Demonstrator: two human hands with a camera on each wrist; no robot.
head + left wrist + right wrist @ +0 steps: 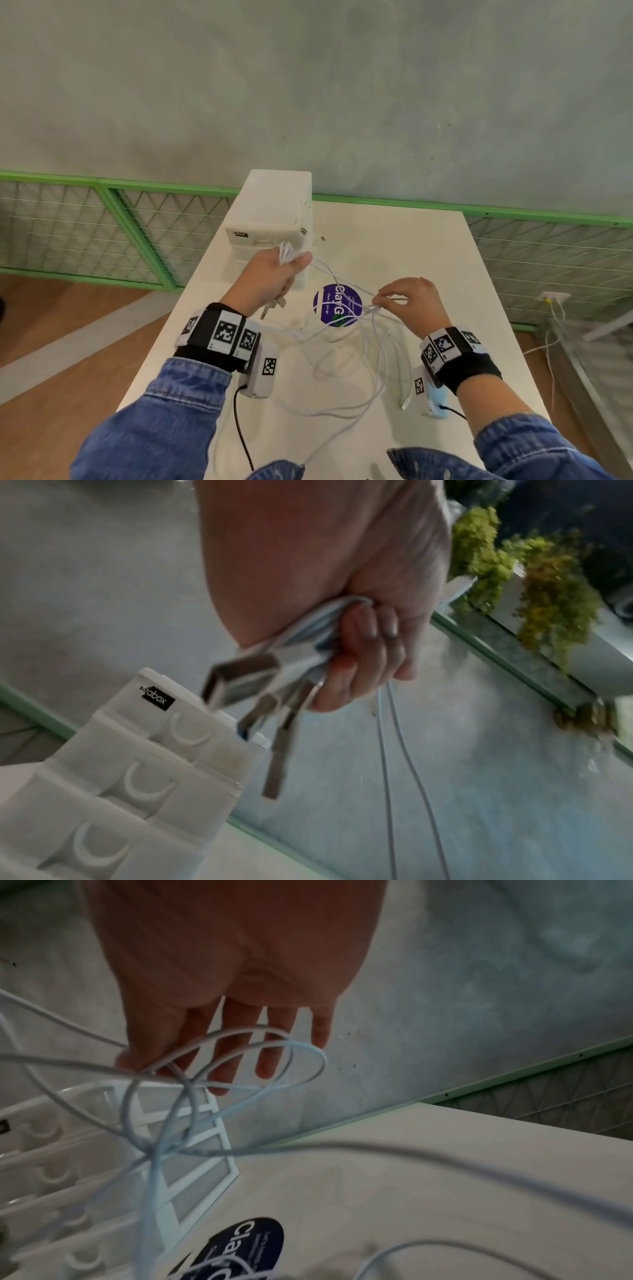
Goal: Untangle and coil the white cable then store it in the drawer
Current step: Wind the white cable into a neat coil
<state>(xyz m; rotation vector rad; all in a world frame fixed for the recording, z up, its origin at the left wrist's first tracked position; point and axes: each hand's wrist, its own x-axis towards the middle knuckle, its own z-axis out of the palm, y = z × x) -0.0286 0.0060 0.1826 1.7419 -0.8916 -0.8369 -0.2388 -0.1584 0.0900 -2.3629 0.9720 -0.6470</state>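
Observation:
A tangle of thin white cable (346,370) sprawls over the white table (445,274), with strands rising to both hands. My left hand (279,274) is raised in front of the drawer unit and grips a bundle of cable (301,639); several metal USB plugs (240,680) hang out below the fist. My right hand (407,301) hovers over the knot, thumb and forefinger pinching a strand (161,1069) while loops (274,1053) cross the other fingers. The white drawer unit (274,212) stands at the table's far left with its drawers (143,775) closed.
A round purple sticker (337,305) lies on the table between the hands. One loose cable end with a plug (404,404) lies near my right wrist. A green-framed mesh fence (102,226) and a grey wall stand behind the table; wooden floor lies left.

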